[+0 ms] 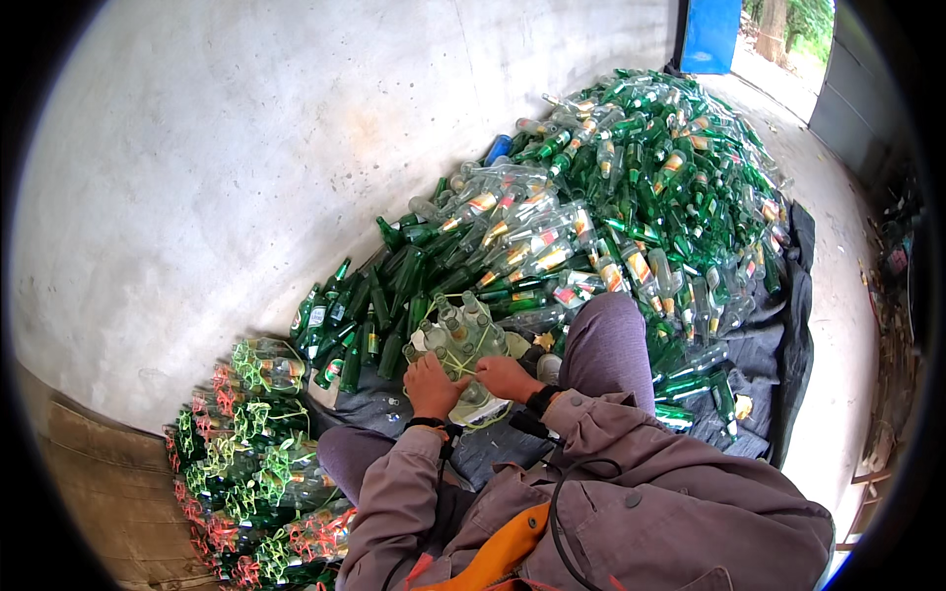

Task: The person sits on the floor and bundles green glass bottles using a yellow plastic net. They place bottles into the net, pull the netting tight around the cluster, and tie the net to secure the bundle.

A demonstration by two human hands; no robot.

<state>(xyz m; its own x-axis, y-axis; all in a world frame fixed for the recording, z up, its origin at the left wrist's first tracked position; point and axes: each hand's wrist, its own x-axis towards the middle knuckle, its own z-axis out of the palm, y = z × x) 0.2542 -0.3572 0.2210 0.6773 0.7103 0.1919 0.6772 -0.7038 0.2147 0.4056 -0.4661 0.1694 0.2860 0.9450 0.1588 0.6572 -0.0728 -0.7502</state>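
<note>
Between my knees stands a bundle of clear glass bottles (460, 330), upright and pressed close together. Yellow-green plastic strap (463, 365) crosses over their mouths and loops around the bundle's sides. My right hand (507, 377) is closed at the bundle's near right, gripping the strap. Over the near left bottle tops lies my left hand (434, 387), fingers bent and thumb pointing toward the strap crossing. Whether it also pinches strap is hidden beneath the fingers. Something white and flat shows low at the bundle's near side.
A large heap of loose green and clear bottles (658, 162) rises along the concrete wall (295, 148). Tied bottle bundles (259, 465) with red and green strap stand at left, beside brown cardboard (111, 495). Black sheeting (794, 273) covers the floor. A blue door (709, 37) stands beside the doorway.
</note>
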